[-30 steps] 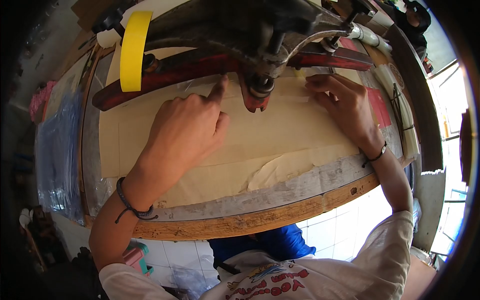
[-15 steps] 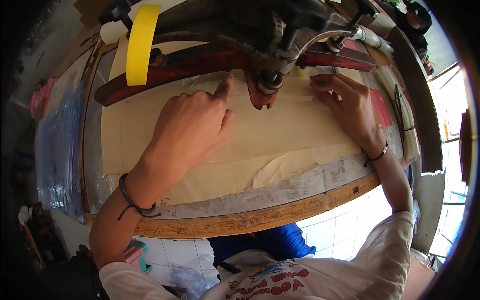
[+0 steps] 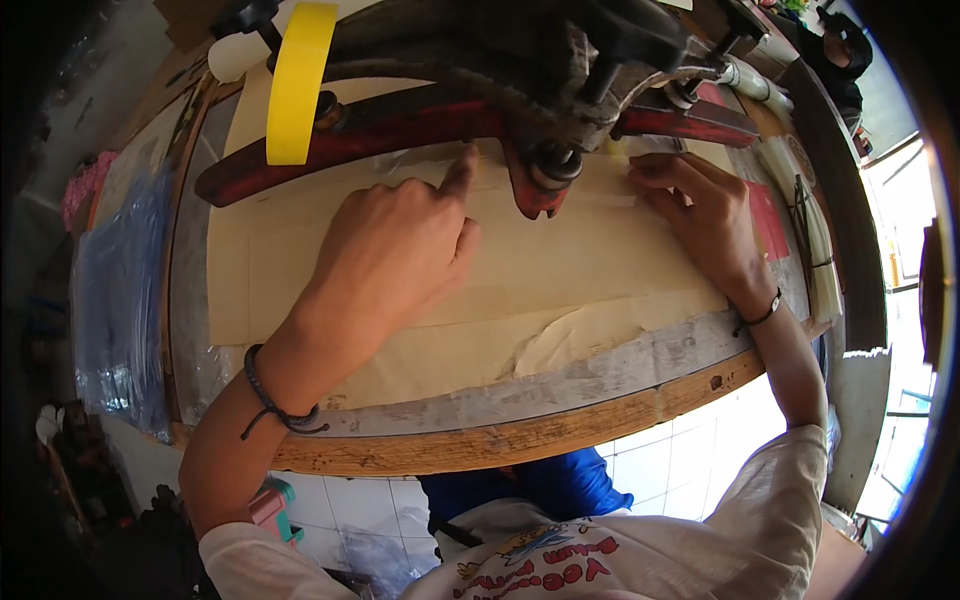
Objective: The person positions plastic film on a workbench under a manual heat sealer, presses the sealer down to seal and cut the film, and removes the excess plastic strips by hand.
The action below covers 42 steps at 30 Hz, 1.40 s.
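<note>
My left hand [image 3: 395, 245] rests on brown paper [image 3: 560, 260] on the bench. Its index finger is stretched forward to the edge of the red metal arm, near glossy clear plastic [image 3: 400, 158]; the thumb stands apart and the other fingers curl under. Across the sheet, my right hand [image 3: 700, 205] is raised slightly, thumb and fingertips pinched beside a pale, thin strip [image 3: 605, 190]. Whether the strip is between those fingertips is hard to see. Between the hands, the red forked metal bracket [image 3: 535, 185] hangs over the paper.
A heavy dark metal frame [image 3: 450, 50] overhangs the bench, with a yellow tape roll [image 3: 300, 85] on its left. Clear plastic sheets [image 3: 120, 300] hang at left. Bundled pale strips [image 3: 805, 220] lie at right, near a red piece [image 3: 765, 215]. A person [image 3: 845, 55] is at upper right.
The view has shifted slightly, so the frame and hands appear a little further right. Both hands keep nearly the same pose over the paper.
</note>
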Available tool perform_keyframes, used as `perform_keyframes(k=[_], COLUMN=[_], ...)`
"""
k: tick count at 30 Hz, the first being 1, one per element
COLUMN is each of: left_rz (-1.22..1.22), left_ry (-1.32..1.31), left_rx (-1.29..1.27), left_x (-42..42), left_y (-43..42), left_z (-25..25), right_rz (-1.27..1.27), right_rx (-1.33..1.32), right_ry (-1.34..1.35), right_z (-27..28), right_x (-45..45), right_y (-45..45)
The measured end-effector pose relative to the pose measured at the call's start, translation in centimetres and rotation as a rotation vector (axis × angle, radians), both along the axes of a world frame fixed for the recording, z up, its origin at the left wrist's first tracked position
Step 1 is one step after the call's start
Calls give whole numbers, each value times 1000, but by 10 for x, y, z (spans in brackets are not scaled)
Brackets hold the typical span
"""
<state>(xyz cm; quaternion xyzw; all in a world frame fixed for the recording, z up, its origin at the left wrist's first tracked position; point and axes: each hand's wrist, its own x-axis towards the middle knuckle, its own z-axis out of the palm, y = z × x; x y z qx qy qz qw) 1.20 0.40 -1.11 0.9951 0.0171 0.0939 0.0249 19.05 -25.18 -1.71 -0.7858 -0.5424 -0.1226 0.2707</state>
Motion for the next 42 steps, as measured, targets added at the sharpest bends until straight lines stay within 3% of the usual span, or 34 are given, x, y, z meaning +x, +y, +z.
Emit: perform_keyframes(k=[14,35,42], left_rz=[47,-14,-77], left_ry=[89,-89,-173], left_rx=[-51,92,-39], left_x=[1,0,-13], left_y=[-3,0,3], left_z=[5,-10,-12], right_rz=[14,49,133], right_rx=[4,-36,-77], right_ry=[5,-65,-167], right_z=[0,-2,2], right_x=[0,6,-5], right_y=[0,-4,-15])
